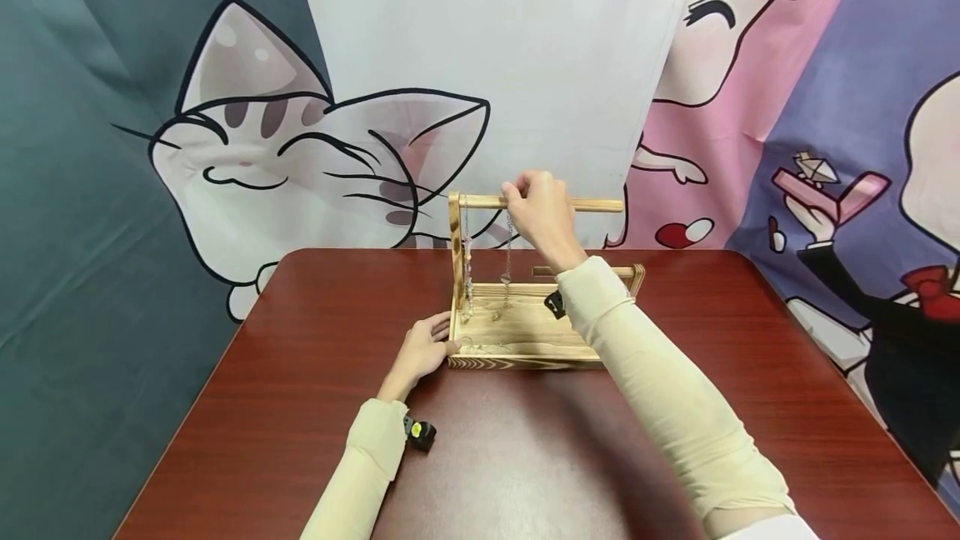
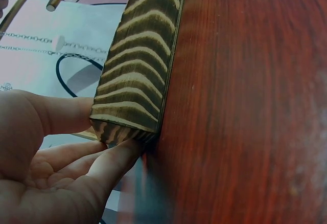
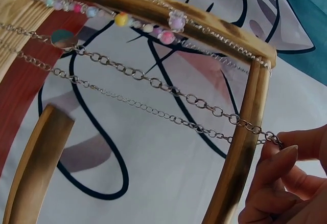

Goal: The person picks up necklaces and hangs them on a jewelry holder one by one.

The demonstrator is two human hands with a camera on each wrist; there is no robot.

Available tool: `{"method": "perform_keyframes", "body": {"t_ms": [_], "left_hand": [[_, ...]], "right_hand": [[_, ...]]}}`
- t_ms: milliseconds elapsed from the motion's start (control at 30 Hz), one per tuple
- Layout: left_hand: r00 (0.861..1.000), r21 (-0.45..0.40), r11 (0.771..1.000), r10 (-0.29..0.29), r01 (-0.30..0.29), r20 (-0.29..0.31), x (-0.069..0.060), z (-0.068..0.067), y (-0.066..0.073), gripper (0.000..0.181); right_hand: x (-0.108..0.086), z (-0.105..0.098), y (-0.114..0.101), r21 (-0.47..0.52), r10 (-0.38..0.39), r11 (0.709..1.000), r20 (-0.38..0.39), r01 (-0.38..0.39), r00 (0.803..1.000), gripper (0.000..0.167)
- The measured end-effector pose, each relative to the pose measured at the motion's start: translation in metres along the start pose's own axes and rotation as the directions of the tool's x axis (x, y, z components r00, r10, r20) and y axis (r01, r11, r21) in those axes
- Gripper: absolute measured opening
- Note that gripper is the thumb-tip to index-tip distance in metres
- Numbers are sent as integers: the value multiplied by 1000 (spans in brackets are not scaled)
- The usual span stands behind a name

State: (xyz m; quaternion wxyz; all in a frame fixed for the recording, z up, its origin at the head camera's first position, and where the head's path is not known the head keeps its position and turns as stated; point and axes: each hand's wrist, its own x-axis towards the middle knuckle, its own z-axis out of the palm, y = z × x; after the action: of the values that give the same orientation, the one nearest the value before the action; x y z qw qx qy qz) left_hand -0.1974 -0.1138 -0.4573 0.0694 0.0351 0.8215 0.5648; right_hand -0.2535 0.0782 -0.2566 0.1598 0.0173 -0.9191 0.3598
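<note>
A wooden jewelry stand [image 1: 525,362] with a tray base sits on the table. My right hand [image 1: 542,211] is at its upper bar [image 1: 597,206], pinching the top of a silver chain necklace [image 3: 153,82] between thumb and fingers. The two strands hang down beside the bar, and a round pendant [image 3: 63,38] shows on one. Near the upright hangs a necklace with colored beads [image 3: 121,19]. Low at the tray's front left corner, my left hand [image 1: 420,348] grips the wood, its thumb and fingers on different sides of the corner [image 2: 125,96].
A shorter, lower bar [image 1: 622,272] belongs to the stand's right side. Thin strands [image 1: 483,348] lie in the tray's front left. The reddish-brown table [image 1: 337,315] ends at a cartoon-printed cloth [image 1: 480,48] behind.
</note>
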Motion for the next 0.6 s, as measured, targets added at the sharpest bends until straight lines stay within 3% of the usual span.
{"method": "perform_keyframes", "body": {"t_ms": [167,600], "left_hand": [[1000,-7,1000,-12,12,-2,-1,0,-2,58],[1000,-4,1000,-16,16,-3,0,0,-2,58]], "right_hand": [[-1,6,-5,24,15,1000,31,-16,999,25],[0,14,-15,2,-13,1000,24,13,1000,24]]}}
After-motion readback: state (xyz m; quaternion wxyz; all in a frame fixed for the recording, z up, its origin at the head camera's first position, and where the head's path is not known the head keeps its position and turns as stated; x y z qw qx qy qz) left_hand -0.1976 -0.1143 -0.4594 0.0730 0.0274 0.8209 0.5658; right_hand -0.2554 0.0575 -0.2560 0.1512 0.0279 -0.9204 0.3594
